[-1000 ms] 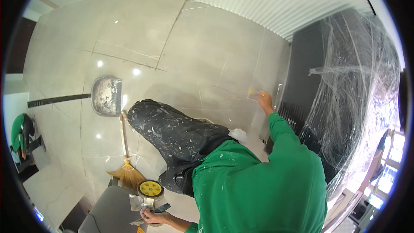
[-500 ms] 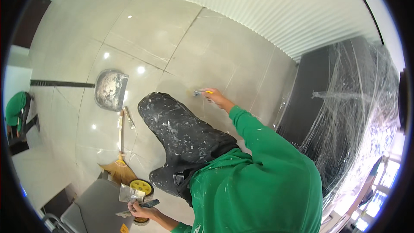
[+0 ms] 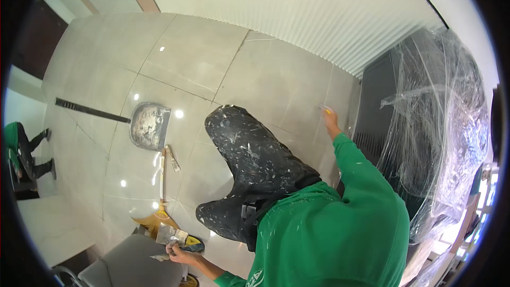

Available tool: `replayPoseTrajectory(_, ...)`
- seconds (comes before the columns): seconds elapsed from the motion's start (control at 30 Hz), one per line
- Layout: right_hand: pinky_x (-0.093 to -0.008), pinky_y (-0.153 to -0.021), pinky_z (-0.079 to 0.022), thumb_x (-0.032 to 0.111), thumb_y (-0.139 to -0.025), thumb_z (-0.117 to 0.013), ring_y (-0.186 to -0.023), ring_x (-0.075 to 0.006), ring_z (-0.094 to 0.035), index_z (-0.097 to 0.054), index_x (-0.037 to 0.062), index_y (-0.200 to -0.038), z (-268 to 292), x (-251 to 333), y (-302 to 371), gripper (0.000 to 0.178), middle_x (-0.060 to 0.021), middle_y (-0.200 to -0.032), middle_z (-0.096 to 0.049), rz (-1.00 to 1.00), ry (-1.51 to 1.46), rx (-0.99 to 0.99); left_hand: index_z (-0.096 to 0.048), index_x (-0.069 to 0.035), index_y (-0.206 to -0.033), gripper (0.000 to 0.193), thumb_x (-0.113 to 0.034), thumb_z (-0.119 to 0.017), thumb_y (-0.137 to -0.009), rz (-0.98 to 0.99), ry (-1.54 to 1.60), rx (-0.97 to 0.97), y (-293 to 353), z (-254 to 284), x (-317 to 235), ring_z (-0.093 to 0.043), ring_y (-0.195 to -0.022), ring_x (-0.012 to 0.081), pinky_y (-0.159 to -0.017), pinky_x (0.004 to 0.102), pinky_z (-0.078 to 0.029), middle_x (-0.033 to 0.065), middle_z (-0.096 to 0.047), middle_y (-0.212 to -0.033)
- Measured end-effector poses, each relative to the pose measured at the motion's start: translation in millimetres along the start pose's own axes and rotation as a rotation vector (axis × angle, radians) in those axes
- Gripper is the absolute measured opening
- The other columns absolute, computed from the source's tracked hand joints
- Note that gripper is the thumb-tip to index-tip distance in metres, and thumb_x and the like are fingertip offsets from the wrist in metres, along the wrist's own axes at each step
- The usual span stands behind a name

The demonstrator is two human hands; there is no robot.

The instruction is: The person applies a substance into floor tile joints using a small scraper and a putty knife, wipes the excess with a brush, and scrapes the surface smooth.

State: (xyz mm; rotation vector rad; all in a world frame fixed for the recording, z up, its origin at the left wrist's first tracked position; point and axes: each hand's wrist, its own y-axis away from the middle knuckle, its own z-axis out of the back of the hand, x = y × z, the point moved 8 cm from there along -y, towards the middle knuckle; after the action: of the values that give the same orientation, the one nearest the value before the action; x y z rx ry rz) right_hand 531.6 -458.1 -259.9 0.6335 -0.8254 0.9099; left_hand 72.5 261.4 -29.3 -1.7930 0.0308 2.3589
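Note:
My right hand point(image 3: 330, 119) reaches out over the tiled floor point(image 3: 287, 82), near the dark unit on the right. It is closed round a small yellow-handled tool point(image 3: 325, 109), whose head is too small and blurred to make out. Low on the left, beside the grey chair, my left hand point(image 3: 180, 255) grips a wide putty knife point(image 3: 166, 234) with a smeared metal blade. A dark handle and a second blade also show at that hand, so it may hold more than one tool. My knees, in paint-spattered black trousers point(image 3: 255, 149), are bent between the hands.
A smeared dustpan point(image 3: 150, 126) with a long black handle lies left of my knee, by a broom point(image 3: 159, 218) and a loose scraper point(image 3: 173, 159). A grey chair point(image 3: 133, 263) stands lower left. Plastic-wrapped dark furniture point(image 3: 380, 106) lines the right; another person point(image 3: 32, 149) bends far left.
My right hand has moved right with the yellow-handled tool, away from the spot near my knee toward the dark furniture. The view has shifted; my left hand still grips the putty knife.

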Motion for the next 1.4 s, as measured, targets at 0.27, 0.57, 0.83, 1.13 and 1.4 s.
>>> replayPoseTrajectory(0.27,-0.0268,-0.057,-0.047,0.024,-0.087,-0.066,-0.068,-0.0116,-0.061,-0.07,0.0058,-0.101,-272,112,57,0.023,-0.0033,-0.081,-0.068,-0.189,-0.398,0.739,-0.054,0.0,-0.074,0.007,-0.006,-0.055,-0.075,0.023,0.037,0.053,-37,-19,11,-0.048,-0.075,0.0187,-0.073,0.0323,-0.041,0.0058,-0.052,-0.077)
replayPoseTrajectory(0.57,-0.0331,-0.06,-0.046,0.022,-0.089,-0.058,-0.071,-0.014,-0.058,-0.07,0.0046,-0.085,-204,23,-180,0.021,-0.0047,-0.077,-0.065,-0.123,-0.476,0.2,-0.056,0.0,-0.122,0.042,-0.021,-0.066,-0.087,0.216,-0.125,0.055,-8,-38,-1,-0.058,-0.094,0.0287,-0.079,0.0445,-0.049,0.0194,-0.058,-0.119)
replayPoseTrajectory(0.83,-0.0365,-0.062,-0.044,0.024,-0.091,-0.056,-0.065,-0.0187,-0.055,-0.061,0.0044,-0.073,-20,-17,-209,0.026,-0.0056,-0.069,-0.059,-0.185,-0.091,-0.877,-0.06,0.003,-0.114,0.038,-0.029,-0.061,-0.094,-0.726,-0.55,0.274,-36,-66,-9,-0.06,-0.088,0.0357,-0.079,0.0467,-0.049,0.0211,-0.061,-0.104)
replayPoseTrajectory(1.13,-0.0415,-0.062,-0.047,0.027,-0.089,-0.051,-0.071,-0.0257,-0.064,-0.068,0.0034,-0.078,-320,152,-249,0.031,-0.015,-0.078,-0.069,0.154,-0.026,0.261,-0.063,0.002,-0.101,0.038,-0.035,-0.061,-0.094,-0.717,-0.449,0.211,-108,-84,-19,-0.059,-0.08,0.0323,-0.071,0.0426,-0.049,0.0205,-0.062,-0.094)
replayPoseTrajectory(1.4,-0.0516,-0.076,-0.048,0.027,-0.092,-0.056,-0.087,-0.0433,-0.062,-0.062,-0.0001,-0.101,-279,127,-214,0.029,-0.0247,-0.091,-0.065,-0.274,-0.286,-0.507,-0.062,0.0,-0.082,0.013,-0.01,-0.057,-0.075,-0.072,-0.199,0.173,-3,-141,-141,-0.053,-0.061,0.0208,-0.053,0.0337,-0.044,0.01,-0.058,-0.073)
